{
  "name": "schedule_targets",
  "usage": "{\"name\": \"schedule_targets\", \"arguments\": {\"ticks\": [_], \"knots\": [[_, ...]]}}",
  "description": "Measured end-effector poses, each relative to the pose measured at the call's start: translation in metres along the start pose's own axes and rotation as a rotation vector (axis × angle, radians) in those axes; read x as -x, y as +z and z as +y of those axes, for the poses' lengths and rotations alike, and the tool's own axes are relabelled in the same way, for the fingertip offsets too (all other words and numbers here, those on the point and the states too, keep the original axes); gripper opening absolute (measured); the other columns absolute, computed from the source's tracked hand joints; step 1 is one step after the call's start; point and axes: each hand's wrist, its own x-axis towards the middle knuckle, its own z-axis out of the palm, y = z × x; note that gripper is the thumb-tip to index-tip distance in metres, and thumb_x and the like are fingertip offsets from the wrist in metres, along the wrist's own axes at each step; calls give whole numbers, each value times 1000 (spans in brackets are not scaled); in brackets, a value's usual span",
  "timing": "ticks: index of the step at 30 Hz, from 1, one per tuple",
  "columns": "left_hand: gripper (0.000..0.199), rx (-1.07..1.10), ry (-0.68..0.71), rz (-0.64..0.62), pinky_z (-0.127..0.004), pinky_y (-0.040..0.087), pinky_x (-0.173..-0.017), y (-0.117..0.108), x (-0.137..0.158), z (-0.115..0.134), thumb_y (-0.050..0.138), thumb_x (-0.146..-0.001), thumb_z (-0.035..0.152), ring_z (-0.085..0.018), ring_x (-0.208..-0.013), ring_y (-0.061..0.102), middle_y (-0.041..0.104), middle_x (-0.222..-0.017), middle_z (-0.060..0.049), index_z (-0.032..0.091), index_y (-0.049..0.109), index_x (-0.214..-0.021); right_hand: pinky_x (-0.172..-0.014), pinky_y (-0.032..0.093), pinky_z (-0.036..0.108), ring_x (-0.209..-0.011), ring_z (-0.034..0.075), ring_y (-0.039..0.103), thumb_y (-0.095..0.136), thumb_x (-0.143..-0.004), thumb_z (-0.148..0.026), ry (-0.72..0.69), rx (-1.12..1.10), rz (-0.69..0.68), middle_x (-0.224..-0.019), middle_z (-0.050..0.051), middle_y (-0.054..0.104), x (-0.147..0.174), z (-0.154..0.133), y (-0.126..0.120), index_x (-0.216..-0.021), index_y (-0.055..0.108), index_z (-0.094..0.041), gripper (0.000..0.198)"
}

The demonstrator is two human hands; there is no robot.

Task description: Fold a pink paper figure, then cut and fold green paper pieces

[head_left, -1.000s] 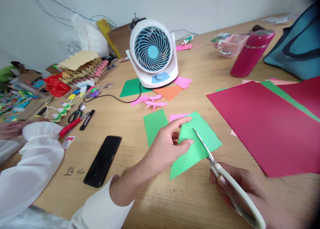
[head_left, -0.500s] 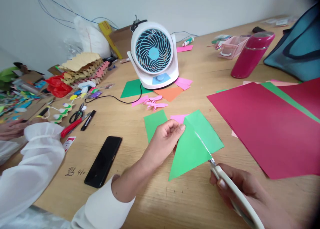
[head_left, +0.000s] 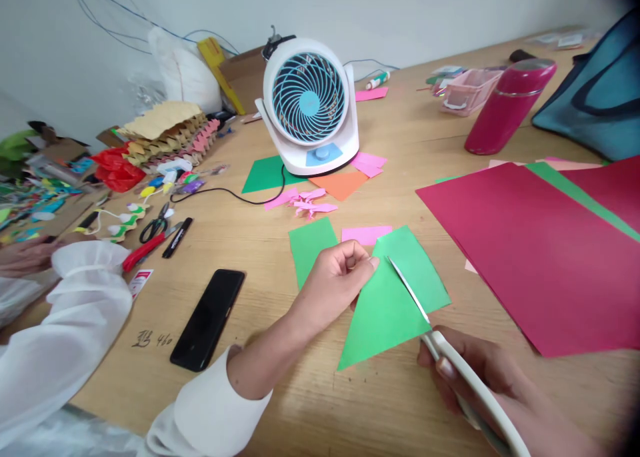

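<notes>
My left hand [head_left: 345, 274] pinches the upper left edge of a green sheet of paper [head_left: 383, 317] between thumb and fingers. White-handled scissors [head_left: 453, 357] are gripped in my right hand [head_left: 485, 377], reaching in from the lower right. Their blades cross the green paper, one blade lying on top with its tip a little right of my left thumb; the other blade is hidden beneath. Right of the blade, the paper's far part reaches up and back. Behind my left hand lie another green piece [head_left: 313, 244] and a pink strip [head_left: 367, 234].
A white fan [head_left: 310, 104] stands behind, near folded pink paper [head_left: 313, 204]. Large dark red sheets [head_left: 540, 257] lie at right, below a magenta flask [head_left: 510, 110]. At left are a black phone [head_left: 207, 320], red-handled scissors [head_left: 147, 247] and another person's sleeve [head_left: 85, 310].
The upper scissor blade now reaches farther over the green paper, its tip closer to my left thumb. The far part of the paper has shifted slightly, uncovering more of the pink strip.
</notes>
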Motion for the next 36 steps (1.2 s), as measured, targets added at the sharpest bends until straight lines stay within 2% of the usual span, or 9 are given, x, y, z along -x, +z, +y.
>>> {"name": "schedule_targets", "arguments": {"ticks": [7,14,28,36], "knots": [[30,24,-32,-28,-17,29,-45,2,2,2,58,-89,32,-4,-46,39,39,-55,8,19,41,-68,-51,29,24,-56,10,32,54,-88,-64,-3,-9,12,-62,-3,39,-1,-4,1,-73,51,-20,47],[31,3,-17,-30,-17,31,-46,1,0,1,58,-89,31,-5,-46,40,38,-55,8,19,40,-67,-50,29,24,-55,11,29,51,-84,-73,23,4,33,-61,-3,36,2,-6,2,-69,48,-20,55],[34,35,-55,-44,-17,29,-44,1,1,3,56,-90,38,-4,-44,41,40,-54,8,19,42,-67,-46,19,24,-53,9,25,50,-89,-69,25,56,4,-61,-4,34,-1,4,0,-72,47,-20,52],[36,6,-49,-61,-18,29,-44,2,2,2,56,-89,34,-4,-44,40,37,-52,7,18,38,-62,-48,24,23,-54,10,27,51,-88,-68,7,38,-6,-61,-4,36,0,4,0,-71,47,-20,52]]}}
